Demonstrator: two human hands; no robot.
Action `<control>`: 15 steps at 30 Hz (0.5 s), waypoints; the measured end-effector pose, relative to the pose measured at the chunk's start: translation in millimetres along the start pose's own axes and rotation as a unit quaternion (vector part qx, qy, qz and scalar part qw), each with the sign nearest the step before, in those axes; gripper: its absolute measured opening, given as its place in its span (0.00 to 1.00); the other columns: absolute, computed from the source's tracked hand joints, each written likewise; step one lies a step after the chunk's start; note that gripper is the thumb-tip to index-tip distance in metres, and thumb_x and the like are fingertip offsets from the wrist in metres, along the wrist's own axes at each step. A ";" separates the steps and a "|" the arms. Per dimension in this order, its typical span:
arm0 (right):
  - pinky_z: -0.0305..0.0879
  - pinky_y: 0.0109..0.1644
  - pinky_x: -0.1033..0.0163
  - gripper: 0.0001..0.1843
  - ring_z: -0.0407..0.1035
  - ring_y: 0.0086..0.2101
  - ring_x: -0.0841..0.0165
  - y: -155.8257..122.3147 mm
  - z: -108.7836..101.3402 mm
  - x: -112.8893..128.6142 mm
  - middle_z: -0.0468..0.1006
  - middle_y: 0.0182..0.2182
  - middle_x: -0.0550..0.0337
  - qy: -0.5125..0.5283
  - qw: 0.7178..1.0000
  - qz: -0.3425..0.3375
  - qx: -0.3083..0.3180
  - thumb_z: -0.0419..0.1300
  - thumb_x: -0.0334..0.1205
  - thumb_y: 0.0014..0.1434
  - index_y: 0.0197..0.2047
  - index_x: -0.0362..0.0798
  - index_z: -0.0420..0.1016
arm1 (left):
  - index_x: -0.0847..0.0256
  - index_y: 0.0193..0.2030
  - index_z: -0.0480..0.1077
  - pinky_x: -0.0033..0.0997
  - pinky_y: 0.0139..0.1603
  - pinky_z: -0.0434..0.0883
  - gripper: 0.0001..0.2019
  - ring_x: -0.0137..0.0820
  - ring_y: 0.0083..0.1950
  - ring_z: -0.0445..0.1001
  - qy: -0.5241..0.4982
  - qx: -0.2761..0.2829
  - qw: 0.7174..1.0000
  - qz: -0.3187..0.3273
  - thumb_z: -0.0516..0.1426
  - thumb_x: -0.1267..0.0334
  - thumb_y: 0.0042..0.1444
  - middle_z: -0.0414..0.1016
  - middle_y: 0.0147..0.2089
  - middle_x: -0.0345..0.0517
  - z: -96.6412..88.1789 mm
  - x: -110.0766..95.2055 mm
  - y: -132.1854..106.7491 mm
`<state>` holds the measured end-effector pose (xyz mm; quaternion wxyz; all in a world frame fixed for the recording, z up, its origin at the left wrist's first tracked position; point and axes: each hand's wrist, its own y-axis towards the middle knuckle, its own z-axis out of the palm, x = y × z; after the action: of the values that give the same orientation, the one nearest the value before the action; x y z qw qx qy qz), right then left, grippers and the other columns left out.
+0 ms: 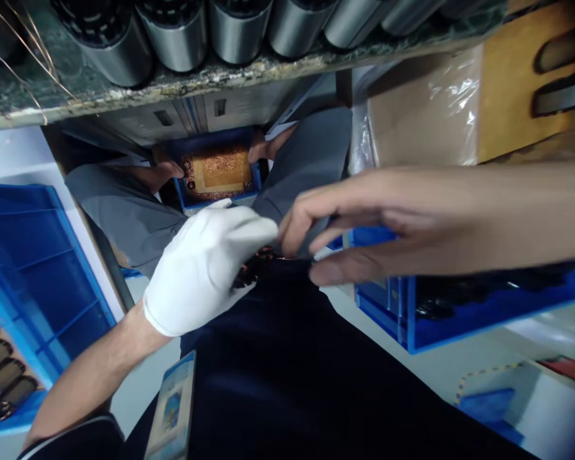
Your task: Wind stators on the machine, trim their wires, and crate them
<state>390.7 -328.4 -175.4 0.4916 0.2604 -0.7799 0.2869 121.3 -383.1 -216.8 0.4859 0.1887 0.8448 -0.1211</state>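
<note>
In a white glove, my left hand [206,265] is closed around a small motor stator [250,269] with dark slots and copper windings. Most of the stator is hidden by the glove and its shadow. My bare right hand [368,223] comes in from the right, slightly blurred. Its fingers are bent, with a gap between them and the thumb, and the fingertips are close to the stator's right side. Nothing shows in its grasp. Both hands are above my lap.
A row of metal cylinders [172,41] stands on the stone-topped bench [249,73]. Below is a blue bin [186,198] with copper scraps. Blue crates hold dark parts at right [412,313] and copper-wound stators [9,377] at left. A badge [172,409] hangs from my clothes.
</note>
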 end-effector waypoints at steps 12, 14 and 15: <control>0.60 0.32 0.63 0.28 0.54 0.26 0.73 24.2 0.3 -0.3 0.63 0.23 0.70 -0.086 0.989 -0.058 0.101 0.66 0.52 0.78 0.25 0.54 0.72 | 0.57 0.38 0.81 0.46 0.36 0.86 0.19 0.40 0.27 0.81 -0.197 0.128 0.961 -0.143 0.56 0.50 0.74 0.84 0.32 0.49 13.9 1.1 -2.6; 0.65 0.38 0.62 0.29 0.59 0.29 0.74 28.5 -5.7 -0.5 0.65 0.25 0.69 -0.115 0.987 -0.083 0.072 0.63 0.52 0.80 0.25 0.53 0.74 | 0.59 0.41 0.82 0.41 0.34 0.84 0.18 0.38 0.27 0.81 -0.181 0.130 0.965 -0.138 0.54 0.53 0.75 0.84 0.33 0.49 15.2 1.2 -3.9; 0.68 0.40 0.62 0.28 0.64 0.32 0.73 29.0 -8.7 -1.4 0.69 0.27 0.68 -0.128 0.986 -0.087 0.055 0.63 0.53 0.81 0.27 0.53 0.77 | 0.60 0.46 0.82 0.41 0.39 0.85 0.13 0.39 0.32 0.85 -0.135 0.096 0.978 -0.128 0.58 0.55 0.72 0.87 0.39 0.50 14.7 0.8 -3.4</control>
<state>376.6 -301.8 -179.1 0.3961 0.3885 -0.7935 0.2499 130.9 -391.8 -224.8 0.5557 0.1064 0.7727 -0.2877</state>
